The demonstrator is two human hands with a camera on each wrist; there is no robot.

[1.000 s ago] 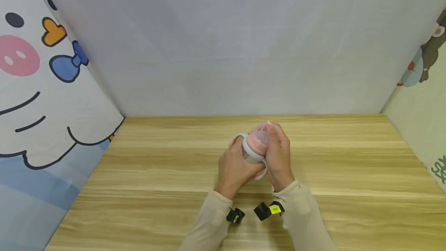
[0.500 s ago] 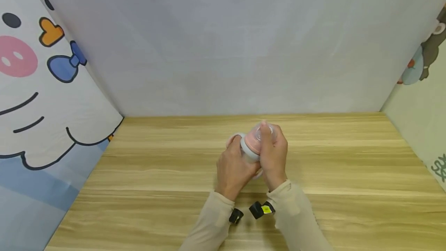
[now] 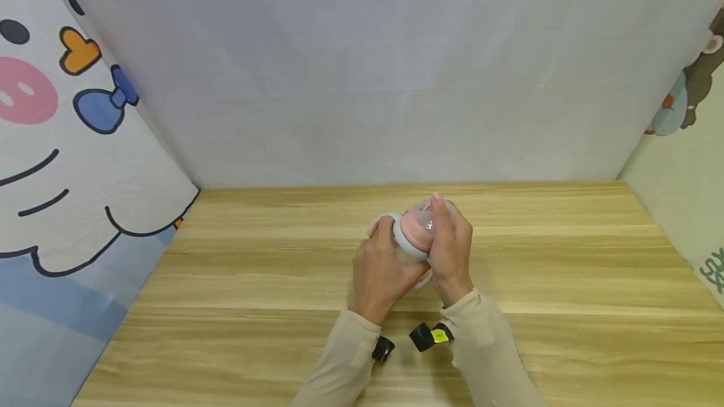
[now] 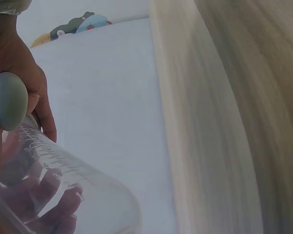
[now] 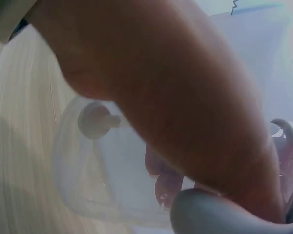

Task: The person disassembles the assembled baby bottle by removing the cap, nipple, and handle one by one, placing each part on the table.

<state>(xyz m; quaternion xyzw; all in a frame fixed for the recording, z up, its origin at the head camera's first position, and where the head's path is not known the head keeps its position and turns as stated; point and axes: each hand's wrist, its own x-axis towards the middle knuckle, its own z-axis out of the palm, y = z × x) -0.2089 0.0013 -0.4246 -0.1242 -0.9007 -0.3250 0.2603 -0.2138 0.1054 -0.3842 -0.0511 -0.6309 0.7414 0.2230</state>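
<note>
A baby bottle with a clear body, a pink collar, a clear domed cap and a pale grey ring with two handles tilts between the hands, in the middle of the head view. My left hand grips the body below the ring, its fingertips showing through the clear wall in the left wrist view. Around the cap and collar from the right, my right hand closes, thumb lying over the top. One grey handle shows large in the right wrist view. Inside the body is a small round straw weight.
Below the hands spreads a wood-grain table. A pale cloth wall stands at its back edge, with cartoon-printed panels at the left and right. Each wrist wears a small black camera.
The right hand swung slightly left over the cap, then came back right, with its grip kept. The left hand stays round the bottle, almost in place.
</note>
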